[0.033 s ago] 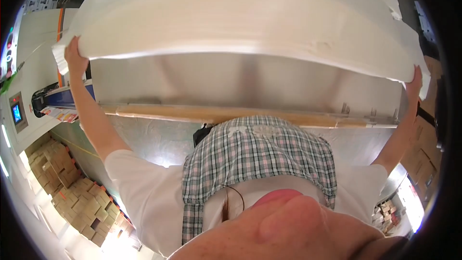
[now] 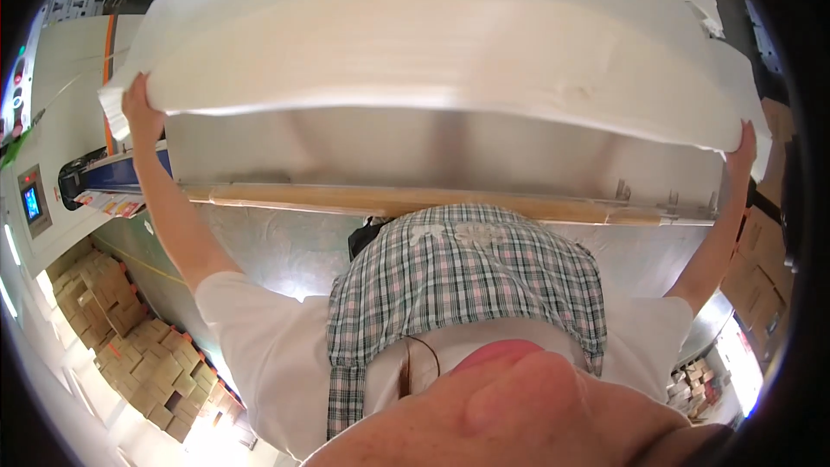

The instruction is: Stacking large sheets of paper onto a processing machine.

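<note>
Nothing has shifted between the earlier frame and this one: you hold the thick stack of white sheets (image 2: 432, 43) in the same place, spanning nearly the whole width of the view, with both arms stretched out to its ends.

Your left hand (image 2: 138, 108) grips the stack's left corner, fingers (image 2: 130, 91) wrapped up around the edge and pressed against the sheets. Your right hand (image 2: 742, 149) clamps the far right end, its fingers curled over the rim; how tightly they close cannot be told, as only the back of the hand shows. The stack sags slightly toward its ends and has a small torn flap near its upper right.

Behind the stack lies the steel bench (image 2: 432, 151), a long wooden bar (image 2: 415, 201) running along its edge. Your checked apron (image 2: 467, 285) over a white shirt fills the middle of the view.

At your left stand a grey machine with a small lit control screen (image 2: 32, 204) and stacked cardboard boxes (image 2: 130, 337). More brown cartons (image 2: 761, 251) sit at your right, beside the bench.
</note>
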